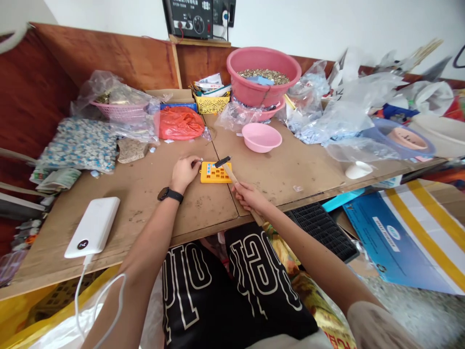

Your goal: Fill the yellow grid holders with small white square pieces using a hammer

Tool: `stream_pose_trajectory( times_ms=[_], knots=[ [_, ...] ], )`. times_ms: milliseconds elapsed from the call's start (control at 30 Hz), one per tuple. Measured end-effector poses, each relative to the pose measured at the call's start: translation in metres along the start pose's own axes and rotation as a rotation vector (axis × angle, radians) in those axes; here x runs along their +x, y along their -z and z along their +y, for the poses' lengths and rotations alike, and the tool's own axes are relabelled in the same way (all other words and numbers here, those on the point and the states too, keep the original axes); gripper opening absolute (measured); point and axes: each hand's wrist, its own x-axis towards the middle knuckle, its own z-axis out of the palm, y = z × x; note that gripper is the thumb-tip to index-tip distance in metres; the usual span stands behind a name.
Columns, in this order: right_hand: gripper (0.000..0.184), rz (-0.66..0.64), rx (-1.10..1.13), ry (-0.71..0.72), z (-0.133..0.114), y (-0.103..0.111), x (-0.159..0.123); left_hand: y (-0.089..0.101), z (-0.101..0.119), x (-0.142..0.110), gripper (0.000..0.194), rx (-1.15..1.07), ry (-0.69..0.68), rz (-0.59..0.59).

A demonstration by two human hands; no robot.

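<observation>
Left hand (185, 173): fingertips pressed together, pinching 1 small pale piece (199, 159), too small to identify, near top edge of 1 yellow plastic grid tray (215, 173). Right hand (250, 198): fingers closed around wooden handle of 1 small hammer (229, 172). Hammer head above tray's upper right corner; contact cannot be determined. Tray on table (141, 213), between hands. Black wristwatch (170, 195) on left wrist. Nearby on table: 1 white power bank (92, 227), 1 small pink bowl (261, 137), 1 large pink basin (263, 60) holding many small pieces, 1 pink basket (119, 111) inside clear plastic bag.
</observation>
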Motion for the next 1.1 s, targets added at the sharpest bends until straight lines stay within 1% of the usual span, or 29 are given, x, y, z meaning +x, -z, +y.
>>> stream_pose_trajectory(
  times_ms=[100,300,367,400,467,533,567,600,633,700,767,833,900,967,1100],
  knots=[
    [0.036,-0.005,0.011,0.010,0.002,0.001,-0.001,0.000,-0.003,-0.003,0.027,-0.024,-0.037,-0.017],
    [0.039,0.017,0.031,0.030,0.007,0.002,0.001,0.004,-0.006,-0.006,0.024,-0.060,-0.016,-0.084],
    [0.040,0.016,0.033,0.035,0.008,0.003,0.002,0.006,-0.007,-0.006,0.021,-0.087,-0.013,-0.090],
    [0.040,0.014,0.033,0.036,0.008,0.003,0.002,0.008,-0.007,-0.007,0.019,-0.105,-0.001,-0.076],
    [0.040,0.013,0.039,0.040,0.008,0.003,0.002,0.012,-0.006,-0.008,0.019,-0.148,0.038,0.000],
    [0.039,0.011,0.049,0.040,0.007,0.003,0.002,0.018,0.000,-0.011,0.023,-0.198,0.060,0.083],
    [0.039,0.012,0.054,0.038,0.007,0.003,0.001,0.021,0.005,-0.012,0.026,-0.223,0.053,0.098],
    [0.038,0.014,0.058,0.034,0.006,0.003,0.001,0.025,0.011,-0.013,0.028,-0.240,0.033,0.087],
    [0.036,0.016,0.062,0.031,0.006,0.002,0.001,0.028,0.017,-0.014,0.030,-0.245,0.002,0.046],
    [0.035,0.024,0.070,0.023,0.004,0.002,0.000,0.032,0.030,-0.016,0.030,-0.210,-0.068,-0.091],
    [0.034,0.032,0.076,0.016,0.002,0.001,0.000,0.032,0.041,-0.017,0.027,-0.127,-0.127,-0.247],
    [0.033,0.032,0.072,0.008,0.001,0.001,0.000,0.029,0.047,-0.017,0.023,-0.028,-0.160,-0.336],
    [0.032,0.032,0.062,-0.003,0.000,0.001,0.000,0.025,0.051,-0.019,0.021,0.055,-0.175,-0.342],
    [0.032,0.037,0.056,-0.008,0.000,0.001,0.000,0.023,0.054,-0.021,0.020,0.097,-0.168,-0.314],
    [0.032,0.039,0.068,0.005,0.002,0.003,-0.001,0.025,0.059,-0.023,0.018,0.061,-0.124,-0.303]
  ],
)
